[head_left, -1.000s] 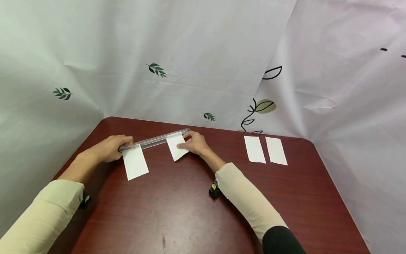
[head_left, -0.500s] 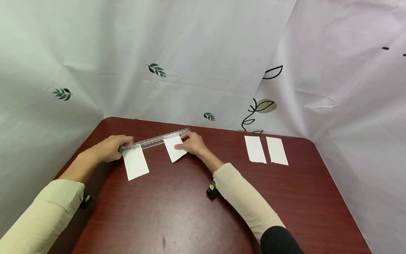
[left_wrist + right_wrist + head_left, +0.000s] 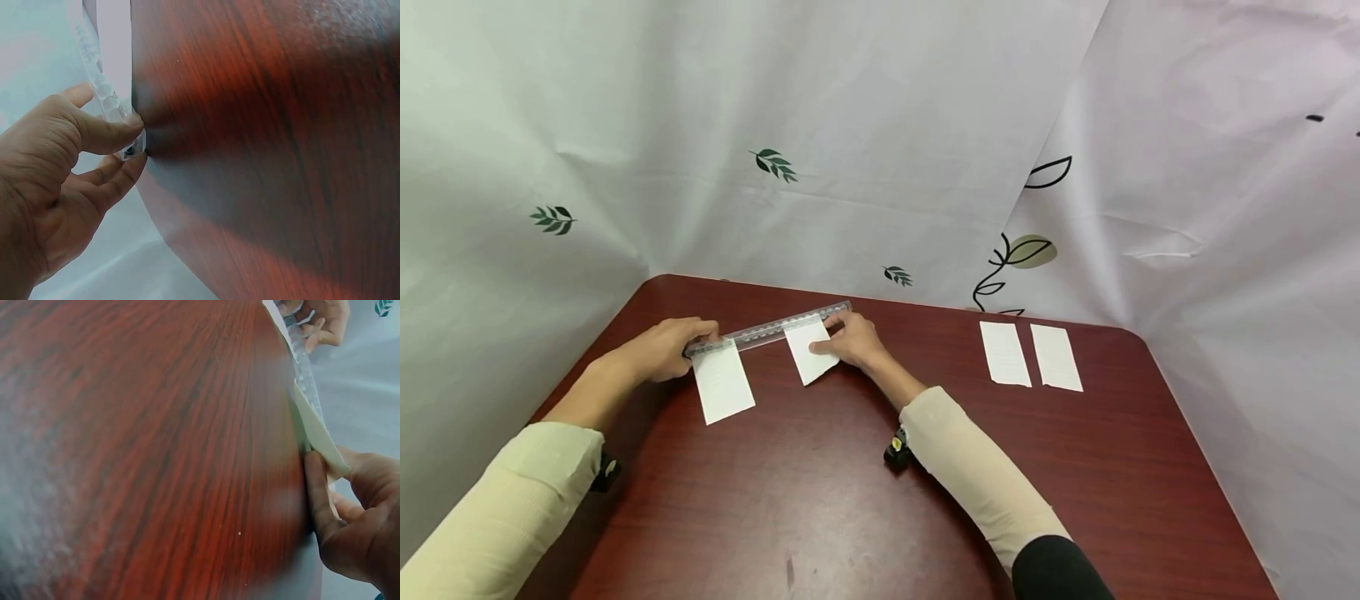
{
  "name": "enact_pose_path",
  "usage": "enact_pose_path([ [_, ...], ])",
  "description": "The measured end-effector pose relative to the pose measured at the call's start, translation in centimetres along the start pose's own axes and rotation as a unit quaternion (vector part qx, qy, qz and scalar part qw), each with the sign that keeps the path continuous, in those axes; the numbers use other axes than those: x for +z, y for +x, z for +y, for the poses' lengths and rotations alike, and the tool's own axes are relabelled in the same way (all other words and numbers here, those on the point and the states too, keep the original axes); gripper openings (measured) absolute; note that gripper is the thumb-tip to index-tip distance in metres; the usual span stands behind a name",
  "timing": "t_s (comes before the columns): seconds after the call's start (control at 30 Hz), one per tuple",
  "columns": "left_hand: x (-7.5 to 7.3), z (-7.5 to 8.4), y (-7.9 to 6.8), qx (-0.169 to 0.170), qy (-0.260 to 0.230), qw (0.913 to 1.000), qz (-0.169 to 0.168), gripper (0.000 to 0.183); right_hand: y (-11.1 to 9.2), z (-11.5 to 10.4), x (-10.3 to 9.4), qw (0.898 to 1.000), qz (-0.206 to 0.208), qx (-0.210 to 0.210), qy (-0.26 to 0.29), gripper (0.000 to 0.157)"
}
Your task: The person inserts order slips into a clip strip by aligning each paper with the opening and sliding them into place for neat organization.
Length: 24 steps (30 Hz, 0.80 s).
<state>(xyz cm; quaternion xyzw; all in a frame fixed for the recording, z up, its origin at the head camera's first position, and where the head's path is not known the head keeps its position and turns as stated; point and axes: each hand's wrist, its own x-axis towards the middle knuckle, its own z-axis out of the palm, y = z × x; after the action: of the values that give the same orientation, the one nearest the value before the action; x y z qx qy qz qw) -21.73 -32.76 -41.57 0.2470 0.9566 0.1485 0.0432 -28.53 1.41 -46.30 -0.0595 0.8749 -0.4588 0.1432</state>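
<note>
A clear plastic ruler (image 3: 763, 333) lies slantwise near the far left edge of the table. My left hand (image 3: 662, 350) pinches its left end, thumb on top and fingers beneath, as the left wrist view shows. One white paper slip (image 3: 724, 385) extends toward me from under that end. Further along, my right hand (image 3: 856, 340) holds a second paper slip (image 3: 803, 348) between thumb and fingers, its upper edge at the ruler. In the right wrist view this slip (image 3: 319, 434) is bent up at the thumb, and the ruler (image 3: 306, 378) runs beyond it.
Two more white slips, a left one (image 3: 1005, 354) and a right one (image 3: 1056, 357), lie side by side at the back right of the brown table (image 3: 850, 500). A white cloth backdrop (image 3: 880, 167) with leaf prints rises behind the table's far edge.
My right hand has slid its paper slip a little to the left along the ruler. The left hand keeps its place at the ruler's end.
</note>
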Motion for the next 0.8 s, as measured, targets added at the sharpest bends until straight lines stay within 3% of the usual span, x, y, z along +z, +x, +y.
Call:
enact_pose_path([
  [0.17, 0.0, 0.2, -0.1, -0.004, 0.004, 1.0000, 0.000, 0.044, -2.4, -1.5, -0.4, 1.000, 0.012, -0.007, 0.007, 0.047],
  [0.23, 0.0, 0.3, -0.1, -0.005, 0.004, 1.0000, 0.000, 0.045, -2.5, -1.5, -0.3, 1.000, 0.014, -0.009, 0.008, 0.047],
  [0.57, 0.0, 0.2, 0.0, -0.006, 0.005, 1.0000, 0.004, 0.045, 0.6, 0.2, 0.7, 1.000, 0.005, 0.008, -0.008, 0.050],
  [0.8, 0.0, 0.3, 0.0, -0.007, 0.003, 1.0000, -0.001, 0.045, 1.5, 0.8, 1.3, 1.000, -0.004, 0.001, -0.017, 0.058],
])
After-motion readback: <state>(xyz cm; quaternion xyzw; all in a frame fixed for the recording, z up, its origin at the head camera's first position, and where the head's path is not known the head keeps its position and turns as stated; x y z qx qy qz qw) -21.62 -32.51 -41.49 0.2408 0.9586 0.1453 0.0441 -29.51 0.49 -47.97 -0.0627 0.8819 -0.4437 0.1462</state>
